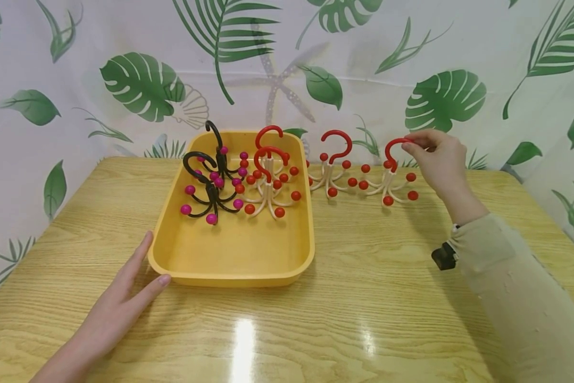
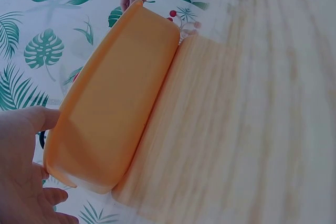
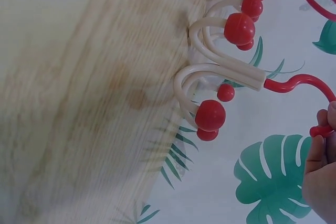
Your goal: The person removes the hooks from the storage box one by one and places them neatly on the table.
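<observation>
On the right, my right hand (image 1: 437,159) pinches the tip of the red hook of a cream multi-arm hanger (image 1: 389,181) with red ball ends. In the right wrist view, that hanger (image 3: 231,74) has its arms down at the tabletop, its hook between thumb and fingers. My left hand (image 1: 119,303) touches the near left corner of a yellow tray (image 1: 229,258), thumb at the front rim and fingers along the side. The left wrist view has the thumb against the tray's rim (image 2: 58,145). Both black hangers (image 1: 212,194) with magenta balls and two red-hooked cream hangers (image 1: 268,197) stand in the tray.
Another red-hooked cream hanger (image 1: 330,173) stands between the tray and the held one. A leaf-print cloth (image 1: 363,96) hangs behind the wooden table (image 1: 387,298). A small black device (image 1: 443,257) sits at the right wrist.
</observation>
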The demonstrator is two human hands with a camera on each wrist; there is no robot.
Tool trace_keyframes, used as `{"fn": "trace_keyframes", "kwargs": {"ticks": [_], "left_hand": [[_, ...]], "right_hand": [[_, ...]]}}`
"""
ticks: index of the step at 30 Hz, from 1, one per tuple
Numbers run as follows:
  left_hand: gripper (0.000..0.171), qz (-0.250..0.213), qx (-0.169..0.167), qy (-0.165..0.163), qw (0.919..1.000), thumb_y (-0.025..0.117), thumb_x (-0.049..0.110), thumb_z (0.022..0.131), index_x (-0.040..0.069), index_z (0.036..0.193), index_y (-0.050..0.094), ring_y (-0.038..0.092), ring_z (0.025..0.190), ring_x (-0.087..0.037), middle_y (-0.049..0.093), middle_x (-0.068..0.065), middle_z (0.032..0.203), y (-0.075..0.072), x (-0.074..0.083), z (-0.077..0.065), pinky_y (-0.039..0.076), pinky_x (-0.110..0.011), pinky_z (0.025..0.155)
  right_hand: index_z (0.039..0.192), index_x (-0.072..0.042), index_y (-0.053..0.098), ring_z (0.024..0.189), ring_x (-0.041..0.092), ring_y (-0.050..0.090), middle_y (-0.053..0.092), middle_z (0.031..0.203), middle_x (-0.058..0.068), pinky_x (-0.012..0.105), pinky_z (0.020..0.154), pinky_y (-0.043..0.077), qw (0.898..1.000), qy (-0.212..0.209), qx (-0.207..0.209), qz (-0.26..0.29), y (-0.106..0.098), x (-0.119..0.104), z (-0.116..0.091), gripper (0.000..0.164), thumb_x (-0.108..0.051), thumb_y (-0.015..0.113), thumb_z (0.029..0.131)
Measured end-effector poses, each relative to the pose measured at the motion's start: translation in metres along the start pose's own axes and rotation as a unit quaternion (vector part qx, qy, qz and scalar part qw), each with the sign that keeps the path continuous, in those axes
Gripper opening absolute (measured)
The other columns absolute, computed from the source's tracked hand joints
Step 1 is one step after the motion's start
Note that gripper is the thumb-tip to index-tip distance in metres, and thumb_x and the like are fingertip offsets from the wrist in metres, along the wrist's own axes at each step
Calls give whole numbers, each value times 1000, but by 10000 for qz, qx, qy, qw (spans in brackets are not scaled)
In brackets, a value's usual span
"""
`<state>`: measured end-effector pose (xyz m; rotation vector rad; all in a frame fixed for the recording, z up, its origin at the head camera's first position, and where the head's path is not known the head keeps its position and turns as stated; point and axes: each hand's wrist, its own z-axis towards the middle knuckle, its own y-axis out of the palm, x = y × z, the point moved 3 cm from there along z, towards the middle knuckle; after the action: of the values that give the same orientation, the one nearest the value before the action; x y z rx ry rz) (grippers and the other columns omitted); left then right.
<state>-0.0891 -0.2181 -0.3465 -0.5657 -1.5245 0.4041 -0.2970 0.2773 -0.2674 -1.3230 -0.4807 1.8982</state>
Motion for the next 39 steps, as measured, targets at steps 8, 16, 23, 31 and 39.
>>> {"fn": "trace_keyframes", "kwargs": {"ticks": [8, 16, 23, 31, 39], "left_hand": [[75, -9, 12, 79, 10000, 52, 43, 98, 41, 150, -1, 0, 143, -37, -1, -2, 159, 0, 0, -1, 7, -69, 106], [75, 9, 3, 44, 10000, 51, 44, 98, 40, 151, -2, 0, 143, -39, -2, -3, 159, 0, 1, 0, 7, -69, 106], [75, 50, 7, 33, 10000, 51, 44, 98, 40, 151, -2, 1, 143, -38, -1, -3, 159, 0, 0, 0, 7, -69, 106], [75, 24, -2, 6, 10000, 51, 44, 98, 41, 150, -2, 0, 143, -39, -2, -3, 159, 0, 1, 0, 6, -70, 105], [74, 14, 3, 14, 10000, 51, 44, 98, 42, 150, -1, 0, 143, -39, -2, -2, 159, 1, 1, 0, 6, -70, 105]], "right_hand": [[117, -4, 67, 81, 17, 51, 66, 102, 14, 21, 63, 40, 9999, 86, -36, -72, 1, 2, 4, 38, -32, 63, 92], [116, -2, 66, 82, 19, 50, 65, 103, 16, 22, 63, 40, 9999, 66, -75, -140, 2, 2, 6, 37, -31, 62, 93], [115, 0, 65, 83, 20, 50, 64, 105, 18, 23, 65, 40, 9997, 103, -82, -183, 3, 2, 5, 35, -28, 61, 94], [115, -2, 67, 82, 18, 51, 65, 104, 16, 20, 66, 41, 9998, 116, 129, -103, 5, 5, 4, 35, -28, 62, 94], [115, -2, 67, 81, 18, 52, 65, 104, 16, 18, 66, 41, 9993, 146, 332, -23, 8, 4, 1, 32, -26, 60, 95]]}}
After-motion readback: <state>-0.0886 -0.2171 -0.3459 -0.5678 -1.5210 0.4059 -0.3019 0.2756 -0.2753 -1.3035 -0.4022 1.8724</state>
